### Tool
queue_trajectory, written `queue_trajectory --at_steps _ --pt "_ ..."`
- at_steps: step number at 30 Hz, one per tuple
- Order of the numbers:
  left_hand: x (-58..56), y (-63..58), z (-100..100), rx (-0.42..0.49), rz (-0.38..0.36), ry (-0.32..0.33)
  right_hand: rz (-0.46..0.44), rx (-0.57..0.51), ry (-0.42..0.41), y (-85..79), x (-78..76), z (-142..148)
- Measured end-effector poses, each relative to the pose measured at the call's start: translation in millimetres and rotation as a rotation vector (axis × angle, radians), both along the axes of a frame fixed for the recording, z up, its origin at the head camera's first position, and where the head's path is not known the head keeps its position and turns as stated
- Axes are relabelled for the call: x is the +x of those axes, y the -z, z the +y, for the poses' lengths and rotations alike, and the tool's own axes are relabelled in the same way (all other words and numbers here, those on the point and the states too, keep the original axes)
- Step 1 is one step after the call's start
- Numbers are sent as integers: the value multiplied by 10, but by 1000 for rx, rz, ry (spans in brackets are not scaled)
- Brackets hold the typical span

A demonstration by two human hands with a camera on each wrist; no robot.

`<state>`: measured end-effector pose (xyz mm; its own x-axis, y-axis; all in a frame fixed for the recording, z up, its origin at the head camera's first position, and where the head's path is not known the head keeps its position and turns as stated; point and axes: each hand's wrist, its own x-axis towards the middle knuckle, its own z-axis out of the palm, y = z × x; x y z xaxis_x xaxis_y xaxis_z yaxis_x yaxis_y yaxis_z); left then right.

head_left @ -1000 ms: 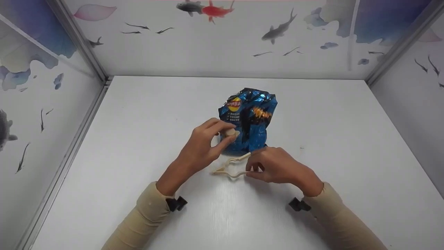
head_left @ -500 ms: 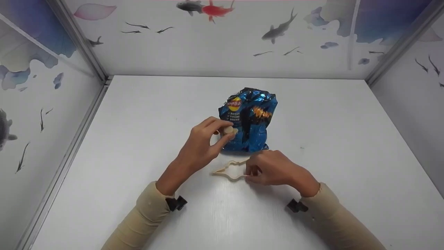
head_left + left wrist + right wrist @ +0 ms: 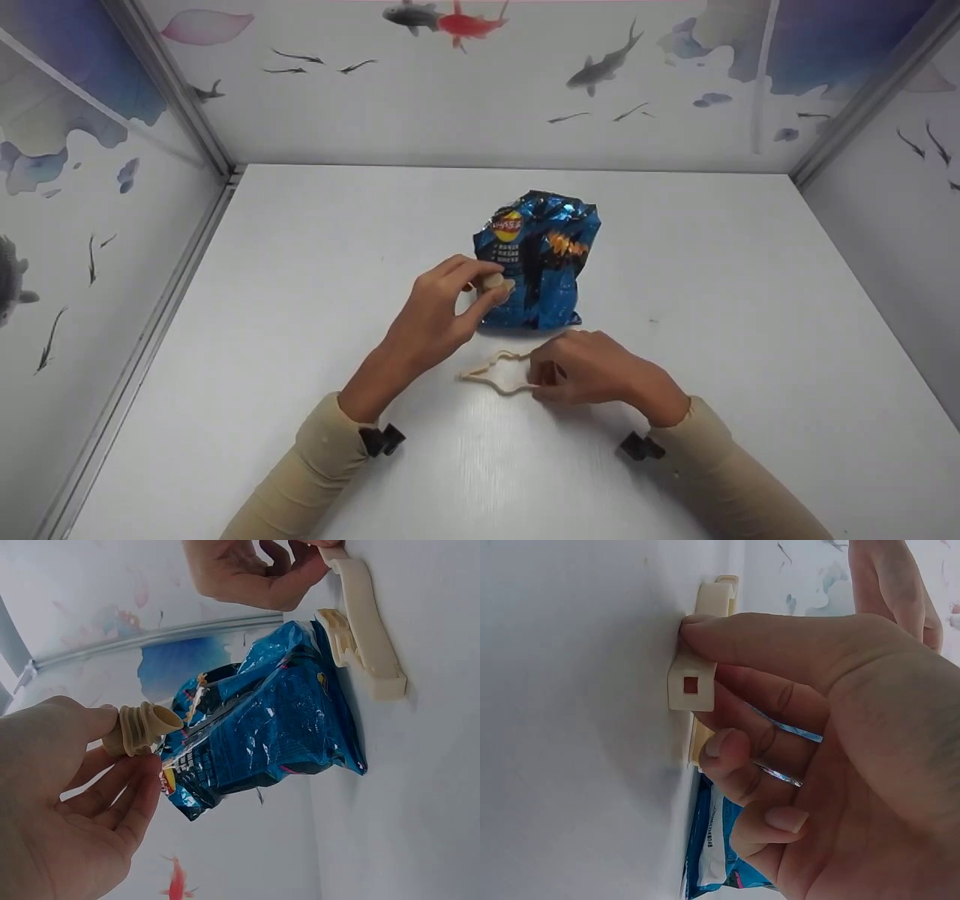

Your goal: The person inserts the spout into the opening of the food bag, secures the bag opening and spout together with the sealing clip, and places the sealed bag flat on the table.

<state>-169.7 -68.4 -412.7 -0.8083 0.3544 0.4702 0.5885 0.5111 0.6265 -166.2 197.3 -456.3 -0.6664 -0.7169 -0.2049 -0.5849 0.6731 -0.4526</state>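
Observation:
My left hand (image 3: 431,319) pinches a small beige threaded spout (image 3: 139,729) between thumb and fingers, raised in front of the blue chip bag (image 3: 551,296). The spout has a slanted open end, turned toward the bag in the left wrist view. Close to the table, my right hand (image 3: 596,367) grips a cream bag clip (image 3: 369,622) by its right end, thumb on one arm and fingers on the other. The clip's two arms stand apart and meet in a point at the left. A square hole shows in its end in the right wrist view.
The bag stands crumpled on the white table (image 3: 337,225), just beyond both hands. Printed fish panels (image 3: 480,97) enclose the table at the back and sides, with metal rails along their joins.
My right hand has come slightly toward me with the clip, away from the bag, and the clip's arms have drawn a little closer together. The left hand has hardly moved.

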Motion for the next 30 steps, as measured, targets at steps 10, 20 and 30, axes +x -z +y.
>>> queue_trajectory --at_steps 10,20,30 --pt "-10 -3 -5 6 32 6 -47 16 18 -4 1 9" --pt "-23 6 -13 3 13 -9 55 -20 40 -77 -10 15" --pt "-41 14 -15 -3 26 -34 210 -151 98 -182 -31 74"
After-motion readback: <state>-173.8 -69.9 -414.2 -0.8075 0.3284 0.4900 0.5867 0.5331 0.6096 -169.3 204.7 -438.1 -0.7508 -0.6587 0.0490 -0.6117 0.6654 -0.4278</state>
